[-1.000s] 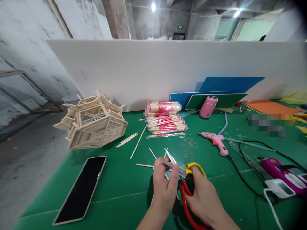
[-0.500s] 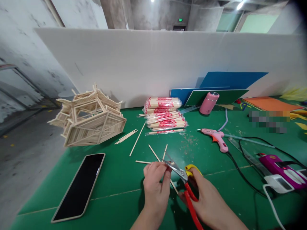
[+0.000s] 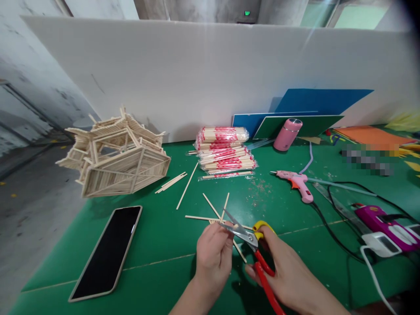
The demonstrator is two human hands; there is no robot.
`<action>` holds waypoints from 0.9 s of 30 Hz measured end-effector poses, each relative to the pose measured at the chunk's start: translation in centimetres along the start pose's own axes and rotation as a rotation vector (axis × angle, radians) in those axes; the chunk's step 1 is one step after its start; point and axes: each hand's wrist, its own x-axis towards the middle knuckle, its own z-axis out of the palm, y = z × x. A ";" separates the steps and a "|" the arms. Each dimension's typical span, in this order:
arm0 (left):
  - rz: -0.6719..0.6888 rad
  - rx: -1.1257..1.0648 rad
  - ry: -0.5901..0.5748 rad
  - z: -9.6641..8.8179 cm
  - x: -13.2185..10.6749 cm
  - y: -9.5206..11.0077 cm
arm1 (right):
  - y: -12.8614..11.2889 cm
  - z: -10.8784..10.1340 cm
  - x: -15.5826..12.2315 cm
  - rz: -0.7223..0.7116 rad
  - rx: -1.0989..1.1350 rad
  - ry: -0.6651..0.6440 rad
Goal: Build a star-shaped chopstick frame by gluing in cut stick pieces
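My right hand (image 3: 285, 267) grips a pair of scissors (image 3: 250, 238) with red and yellow handles. The blades are parted and point up and left, over the fingertips of my left hand (image 3: 215, 251). The left fingers are pinched together on a thin wooden stick (image 3: 235, 226); its short end shows between the blades, and the rest is hidden by the hand. Just beyond the left hand, several loose sticks (image 3: 211, 205) lie crossed on the green table (image 3: 157, 245). One more stick (image 3: 240, 252) slants between my two hands.
A stick-built model (image 3: 127, 166) stands at the left, behind a phone (image 3: 106, 253). Plastic-wrapped stick bundles (image 3: 226, 153) lie at the back. To the right are a pink glue gun (image 3: 297, 183), a pink flask (image 3: 288, 134), cables and a purple power strip (image 3: 387, 227).
The head view has tilted slightly downward. The scissor blades have opened wider around the stick end by my left fingertips. Both hands keep their holds.
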 end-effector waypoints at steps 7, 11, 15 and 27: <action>-0.027 -0.054 -0.076 -0.3 0.0 -0.5 | 0.7 -0.3 0.0 -0.035 -0.007 -0.021; -0.052 -0.116 -0.096 -0.5 0.1 -0.6 | 0.5 -0.4 0.2 -0.039 0.035 -0.072; -0.094 -0.146 -0.112 -0.8 0.2 -0.5 | 0.5 -0.3 0.1 -0.042 0.040 -0.083; -0.135 -0.242 -0.149 -1.1 0.3 -0.6 | 1.2 0.3 -0.2 0.009 -0.090 -0.037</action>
